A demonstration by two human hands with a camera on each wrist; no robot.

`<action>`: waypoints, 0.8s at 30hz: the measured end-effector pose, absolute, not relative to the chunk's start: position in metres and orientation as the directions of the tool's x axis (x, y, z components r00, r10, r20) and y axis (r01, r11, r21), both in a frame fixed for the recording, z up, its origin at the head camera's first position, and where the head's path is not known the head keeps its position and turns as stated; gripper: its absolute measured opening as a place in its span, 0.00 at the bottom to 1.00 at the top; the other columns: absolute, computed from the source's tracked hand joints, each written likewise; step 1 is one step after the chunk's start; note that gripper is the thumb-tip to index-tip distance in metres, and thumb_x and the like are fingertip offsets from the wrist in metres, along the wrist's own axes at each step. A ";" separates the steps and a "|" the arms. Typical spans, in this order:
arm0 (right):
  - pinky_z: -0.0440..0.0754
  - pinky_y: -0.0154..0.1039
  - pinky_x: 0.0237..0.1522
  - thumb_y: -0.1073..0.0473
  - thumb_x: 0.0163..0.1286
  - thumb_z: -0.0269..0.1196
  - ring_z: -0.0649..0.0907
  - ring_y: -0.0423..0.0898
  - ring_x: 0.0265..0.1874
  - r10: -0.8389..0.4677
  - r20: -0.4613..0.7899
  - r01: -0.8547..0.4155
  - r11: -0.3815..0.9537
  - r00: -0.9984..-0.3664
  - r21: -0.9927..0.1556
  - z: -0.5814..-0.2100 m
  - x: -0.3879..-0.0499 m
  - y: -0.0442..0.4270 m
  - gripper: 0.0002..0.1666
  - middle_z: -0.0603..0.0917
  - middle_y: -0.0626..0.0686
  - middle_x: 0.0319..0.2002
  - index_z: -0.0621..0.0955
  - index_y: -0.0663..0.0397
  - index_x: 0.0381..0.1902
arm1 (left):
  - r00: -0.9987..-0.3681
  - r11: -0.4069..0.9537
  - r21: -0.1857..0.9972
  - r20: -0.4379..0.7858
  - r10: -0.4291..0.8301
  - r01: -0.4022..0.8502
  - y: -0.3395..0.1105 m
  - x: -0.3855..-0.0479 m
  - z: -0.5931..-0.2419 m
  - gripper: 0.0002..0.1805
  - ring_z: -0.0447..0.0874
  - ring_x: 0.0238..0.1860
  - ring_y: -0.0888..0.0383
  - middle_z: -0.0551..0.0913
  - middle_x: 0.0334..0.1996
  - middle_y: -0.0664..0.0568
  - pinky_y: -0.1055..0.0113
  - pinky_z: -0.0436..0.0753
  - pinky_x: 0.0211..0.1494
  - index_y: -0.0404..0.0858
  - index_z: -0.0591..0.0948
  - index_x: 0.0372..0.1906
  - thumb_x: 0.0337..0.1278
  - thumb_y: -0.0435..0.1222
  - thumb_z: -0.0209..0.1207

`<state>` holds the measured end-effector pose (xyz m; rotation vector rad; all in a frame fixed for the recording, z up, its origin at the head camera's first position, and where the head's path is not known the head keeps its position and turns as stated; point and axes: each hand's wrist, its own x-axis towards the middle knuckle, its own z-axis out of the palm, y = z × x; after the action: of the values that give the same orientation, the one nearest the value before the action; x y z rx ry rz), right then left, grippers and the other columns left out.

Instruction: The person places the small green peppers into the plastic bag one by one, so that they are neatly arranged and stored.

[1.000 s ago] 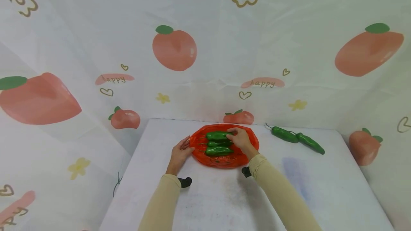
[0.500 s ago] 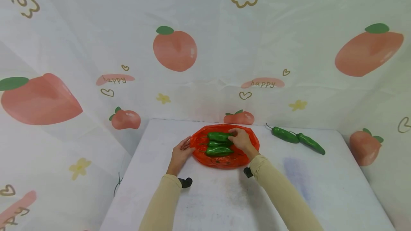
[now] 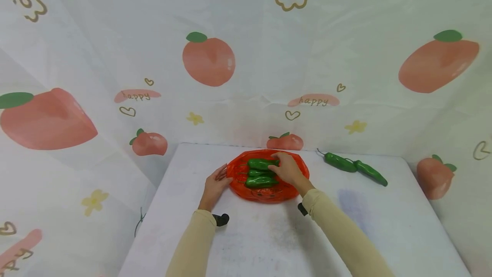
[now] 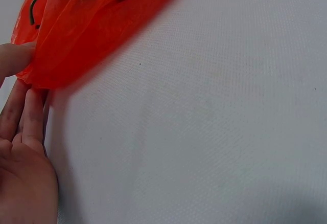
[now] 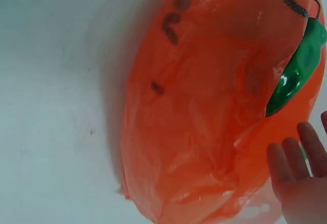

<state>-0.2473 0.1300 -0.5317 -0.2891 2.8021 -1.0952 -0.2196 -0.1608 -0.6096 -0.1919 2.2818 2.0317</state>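
Observation:
A red plastic bag (image 3: 265,195) lies spread on the table, with three green chili peppers (image 3: 260,181) side by side on it, stems to the left. At the bag's left edge, my left hand (image 3: 213,186) pinches the plastic, thumb above and fingers below, as the left wrist view shows the bag (image 4: 102,45) between them. My right hand (image 3: 290,171) is over the bag's right part, beside the peppers' right ends. In the right wrist view its fingers (image 5: 294,157) are extended and grip nothing visible; one pepper (image 5: 296,73) shows past the bag's fold.
Two more green chili peppers (image 3: 370,172) lie end to end on the white table (image 3: 253,243), right of the bag. A fruit-printed white cloth (image 3: 246,114) hangs behind and at both sides. Dark wrist mounts (image 3: 221,219) stick out by the sleeves.
My right hand has turned slightly at the peppers' right ends, its thumb shifting a little left and down and its wrist a little right. The left hand stays at the bag's edge.

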 end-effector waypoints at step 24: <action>0.48 0.72 0.79 0.21 0.65 0.54 0.52 0.68 0.80 -0.243 0.103 -0.257 0.951 -0.965 -0.169 -0.527 -0.236 0.144 0.59 0.47 0.63 0.82 0.52 0.43 0.83 | -0.988 0.130 0.980 -0.146 -0.048 -0.151 -0.158 -0.217 -0.606 0.31 0.76 0.70 0.48 0.78 0.69 0.45 0.53 0.75 0.76 0.48 0.74 0.72 0.64 0.32 0.65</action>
<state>-0.2358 0.1438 -0.5271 -0.4085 3.1829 -0.2932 -0.2167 -0.1576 -0.6056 -0.2030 2.3016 2.0113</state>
